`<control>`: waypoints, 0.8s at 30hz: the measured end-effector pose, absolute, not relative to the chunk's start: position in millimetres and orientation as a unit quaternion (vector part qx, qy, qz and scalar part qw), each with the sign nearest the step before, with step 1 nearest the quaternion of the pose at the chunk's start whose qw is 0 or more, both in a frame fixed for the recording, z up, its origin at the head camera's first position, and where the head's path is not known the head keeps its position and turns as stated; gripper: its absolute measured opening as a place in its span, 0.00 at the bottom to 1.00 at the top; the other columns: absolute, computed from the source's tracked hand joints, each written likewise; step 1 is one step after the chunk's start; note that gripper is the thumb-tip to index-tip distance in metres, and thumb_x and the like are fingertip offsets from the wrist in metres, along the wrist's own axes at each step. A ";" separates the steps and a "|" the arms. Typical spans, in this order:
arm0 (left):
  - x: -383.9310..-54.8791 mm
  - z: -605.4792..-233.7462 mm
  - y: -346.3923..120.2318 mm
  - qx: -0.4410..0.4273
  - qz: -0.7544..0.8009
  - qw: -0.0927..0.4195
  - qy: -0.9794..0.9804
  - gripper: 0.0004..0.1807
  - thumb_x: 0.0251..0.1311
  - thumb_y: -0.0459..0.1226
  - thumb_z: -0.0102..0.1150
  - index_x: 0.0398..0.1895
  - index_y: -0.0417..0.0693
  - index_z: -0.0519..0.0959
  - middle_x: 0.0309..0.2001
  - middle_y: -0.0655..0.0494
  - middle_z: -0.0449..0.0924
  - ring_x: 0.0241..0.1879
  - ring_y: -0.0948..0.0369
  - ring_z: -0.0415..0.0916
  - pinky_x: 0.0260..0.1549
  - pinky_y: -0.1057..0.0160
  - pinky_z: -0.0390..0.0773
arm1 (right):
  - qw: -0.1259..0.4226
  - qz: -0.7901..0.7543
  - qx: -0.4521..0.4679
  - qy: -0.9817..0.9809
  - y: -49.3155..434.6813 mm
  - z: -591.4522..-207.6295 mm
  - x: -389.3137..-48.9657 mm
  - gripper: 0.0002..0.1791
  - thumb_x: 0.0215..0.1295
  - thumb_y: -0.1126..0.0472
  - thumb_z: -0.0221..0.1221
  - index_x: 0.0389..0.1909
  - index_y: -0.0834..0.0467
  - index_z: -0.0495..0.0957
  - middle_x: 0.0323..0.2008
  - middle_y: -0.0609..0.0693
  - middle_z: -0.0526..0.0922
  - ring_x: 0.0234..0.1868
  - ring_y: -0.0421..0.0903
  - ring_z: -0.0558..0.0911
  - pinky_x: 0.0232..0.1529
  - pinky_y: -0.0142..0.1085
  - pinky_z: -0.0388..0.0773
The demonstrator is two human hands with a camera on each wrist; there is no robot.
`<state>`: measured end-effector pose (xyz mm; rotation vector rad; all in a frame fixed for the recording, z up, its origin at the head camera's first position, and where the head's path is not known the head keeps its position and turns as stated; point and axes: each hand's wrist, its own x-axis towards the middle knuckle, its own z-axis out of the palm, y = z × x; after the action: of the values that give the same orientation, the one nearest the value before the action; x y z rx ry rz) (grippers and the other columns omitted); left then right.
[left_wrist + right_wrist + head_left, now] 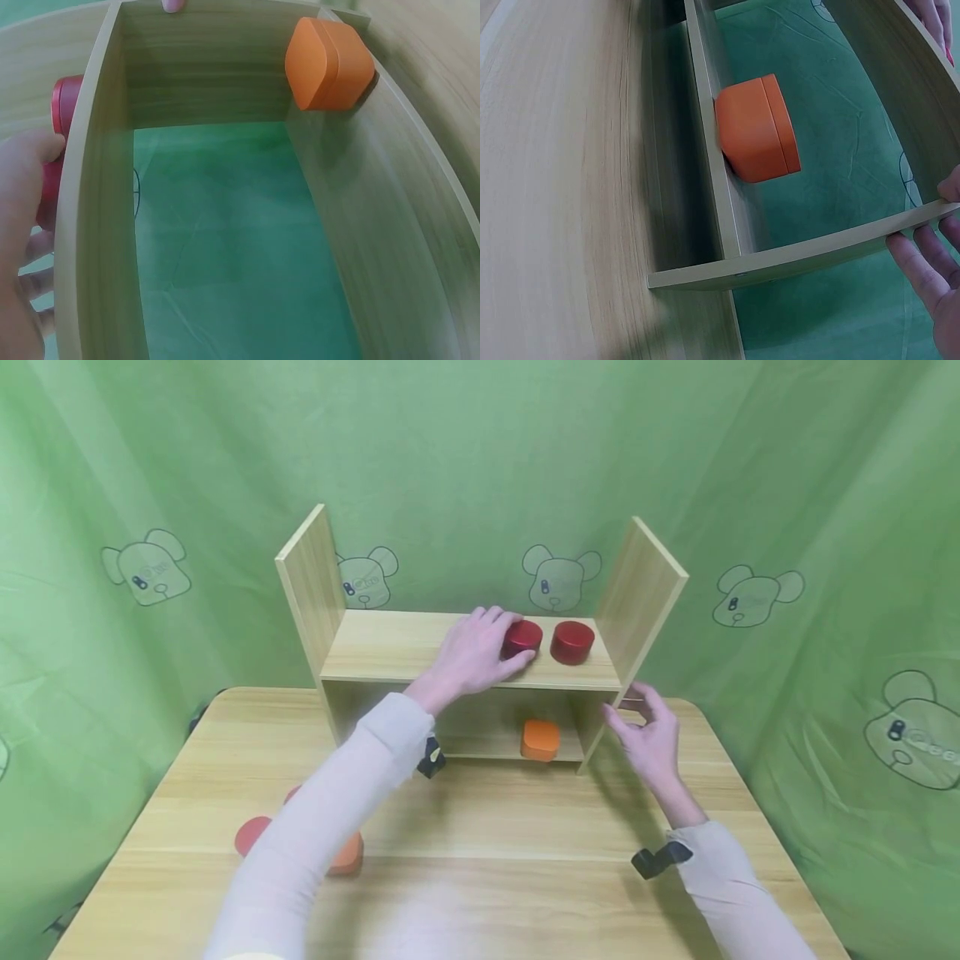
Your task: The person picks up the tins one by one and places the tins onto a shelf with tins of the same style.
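Observation:
On the upper board of a small wooden shelf (382, 643), my left hand (474, 652) holds a round red tin (525, 635) between thumb and fingers. The left wrist view shows the thumb against this red tin (69, 101) behind the board's edge. A second red tin (572, 643) stands to its right, apart from it. My right hand (651, 735) grips the shelf's right side panel (832, 244), thumb on one face and fingers on the other. An orange square-cornered tin (541, 740) sits on the lower board, toward the right.
At the table's left lie a red round tin (252, 835) and an orange tin (348, 856), partly covered by my left sleeve; another red piece peeks out behind it. Upright panels rise at both shelf ends. A green curtain (465, 468) hangs behind the table (487, 877).

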<state>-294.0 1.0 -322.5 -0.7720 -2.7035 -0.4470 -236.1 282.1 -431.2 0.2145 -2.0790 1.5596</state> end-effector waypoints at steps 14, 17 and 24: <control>-276.0 -321.0 -29.9 -0.284 -0.173 0.133 -0.933 0.48 0.67 0.64 0.59 0.80 0.44 0.62 0.76 0.46 0.70 0.75 0.49 0.67 0.79 0.49 0.68 | 0.259 0.578 0.072 -0.771 282.1 -429.8 -234.9 0.25 0.60 0.77 0.69 0.60 0.68 0.79 0.42 0.36 0.83 0.41 0.29 0.83 0.32 0.20 0.85; -270.6 -322.7 -38.4 -0.296 -0.179 0.147 -0.927 0.47 0.67 0.63 0.59 0.79 0.44 0.64 0.75 0.45 0.71 0.75 0.49 0.67 0.79 0.49 0.68 | 0.258 0.575 0.065 -0.774 283.4 -430.5 -235.1 0.26 0.60 0.76 0.69 0.60 0.68 0.79 0.43 0.39 0.83 0.42 0.29 0.82 0.33 0.19 0.84; -256.7 -324.3 -60.8 -0.312 -0.201 0.167 -0.913 0.44 0.68 0.60 0.60 0.78 0.43 0.66 0.76 0.46 0.71 0.77 0.49 0.66 0.81 0.48 0.65 | 0.256 0.573 0.067 -0.776 283.8 -430.1 -234.6 0.25 0.60 0.75 0.69 0.60 0.66 0.80 0.45 0.43 0.84 0.42 0.29 0.83 0.33 0.20 0.85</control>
<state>-256.7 -60.8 -324.3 -0.8890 -2.6003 -0.5718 -234.6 283.8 -430.1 0.1825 -2.1055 1.5561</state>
